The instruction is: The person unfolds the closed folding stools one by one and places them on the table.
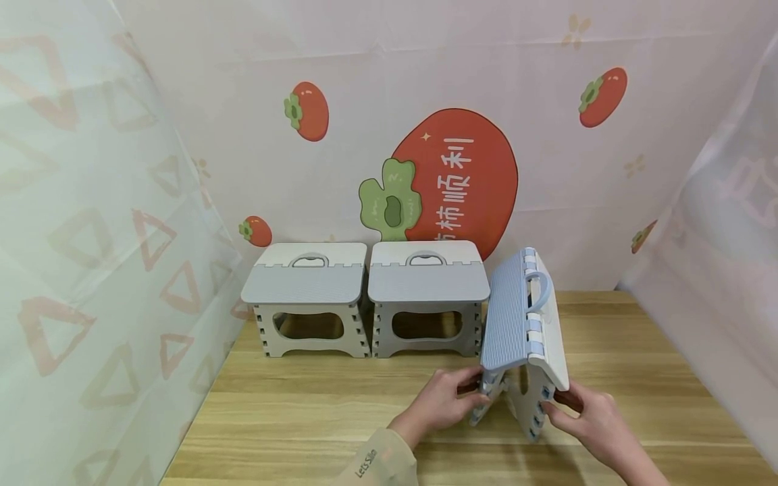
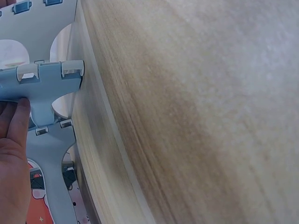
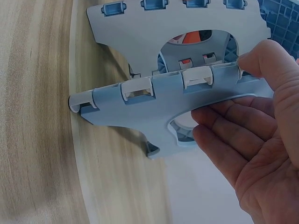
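Note:
A blue-and-white folding stool (image 1: pixel 516 317) stands part folded on the wood table, its two top halves sloping down from the hinge line with the blue carry handle (image 1: pixel 537 291). My left hand (image 1: pixel 442 403) grips the left leg panel near its front edge. My right hand (image 1: pixel 598 422) pinches the right leg panel, with the thumb on its hinged edge and the fingers along its outer face in the right wrist view. The left wrist view shows part of my left hand (image 2: pixel 14 158) against the blue leg.
Two unfolded grey-and-white stools, a left one (image 1: pixel 306 283) and a middle one (image 1: pixel 428 280), stand side by side at the back of the wood table (image 1: pixel 292 418). A white sheet printed with persimmons (image 1: pixel 328 202) hangs behind, and more sheeting (image 1: pixel 109 236) hangs at the sides.

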